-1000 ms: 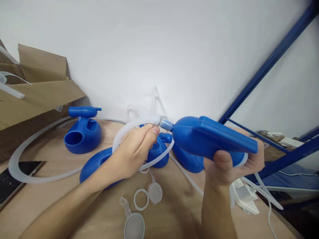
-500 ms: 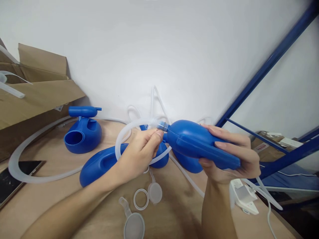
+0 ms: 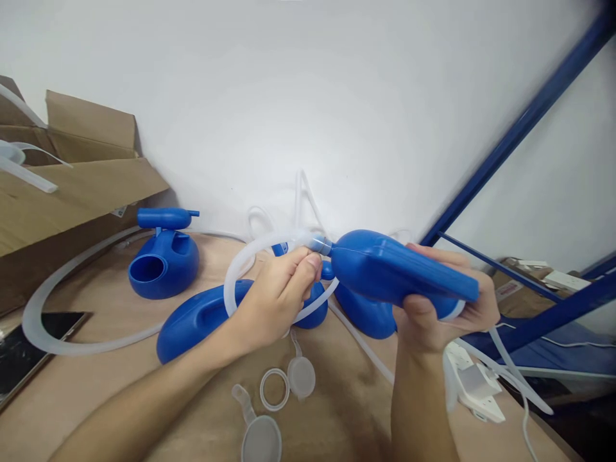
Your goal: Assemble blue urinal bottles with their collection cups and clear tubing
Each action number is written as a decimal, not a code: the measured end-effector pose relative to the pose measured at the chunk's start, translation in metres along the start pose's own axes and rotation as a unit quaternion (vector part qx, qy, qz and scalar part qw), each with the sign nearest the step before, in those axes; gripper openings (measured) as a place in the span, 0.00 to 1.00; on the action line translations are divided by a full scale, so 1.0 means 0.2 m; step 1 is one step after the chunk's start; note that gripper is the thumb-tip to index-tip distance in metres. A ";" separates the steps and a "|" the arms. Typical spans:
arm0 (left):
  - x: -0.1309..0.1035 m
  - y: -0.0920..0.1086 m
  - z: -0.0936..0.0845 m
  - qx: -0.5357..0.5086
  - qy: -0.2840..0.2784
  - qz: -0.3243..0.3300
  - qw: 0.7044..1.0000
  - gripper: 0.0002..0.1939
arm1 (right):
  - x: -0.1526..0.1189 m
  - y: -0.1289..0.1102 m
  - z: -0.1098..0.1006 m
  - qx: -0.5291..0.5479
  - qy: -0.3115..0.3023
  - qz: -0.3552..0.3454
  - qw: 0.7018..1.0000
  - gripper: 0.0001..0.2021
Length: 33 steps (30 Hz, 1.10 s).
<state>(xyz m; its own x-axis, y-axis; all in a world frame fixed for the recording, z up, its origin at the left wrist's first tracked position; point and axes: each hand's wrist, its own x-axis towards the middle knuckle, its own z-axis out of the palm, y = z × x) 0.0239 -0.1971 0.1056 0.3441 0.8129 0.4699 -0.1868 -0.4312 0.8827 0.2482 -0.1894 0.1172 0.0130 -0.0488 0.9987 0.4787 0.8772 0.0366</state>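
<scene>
Open air above held bottle (image 3: 373, 266), before wall (image 3: 289, 96); cardboard box (image 3: 81, 192) blocks left, blue frame (image 3: 517, 128) right.

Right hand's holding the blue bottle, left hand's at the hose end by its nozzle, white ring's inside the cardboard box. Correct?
One error: the head view shows the white ring on the table, beside the round lids. Right hand on the blue bottle, left hand at the hose end: correct.

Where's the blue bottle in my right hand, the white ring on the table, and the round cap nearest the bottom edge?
Blue bottle (image 3: 368, 264): head view, on the side of its body.
White ring (image 3: 274, 407): head view, on its near rim.
Round cap (image 3: 261, 441): head view, on its disc.
</scene>
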 end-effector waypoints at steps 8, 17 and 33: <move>0.00 -0.04 0.01 0.011 0.043 0.055 0.997 0.19 | -0.03 0.00 0.03 0.036 0.033 0.076 0.996 0.14; 0.03 -0.03 -0.02 0.012 -0.016 0.012 1.000 0.21 | 0.00 -0.04 0.01 0.038 0.045 0.065 0.996 0.14; -0.06 0.18 -0.22 0.488 -0.129 0.186 0.843 0.29 | -0.02 -0.08 0.06 0.143 -0.054 0.188 0.970 0.28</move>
<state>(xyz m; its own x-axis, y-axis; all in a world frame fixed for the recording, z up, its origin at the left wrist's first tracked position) -0.0277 -0.2044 0.1322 0.6410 0.4921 0.5891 0.4761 -0.8569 0.1977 0.2300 -0.1978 0.1135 0.0397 0.3375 0.9405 0.1950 0.9205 -0.3386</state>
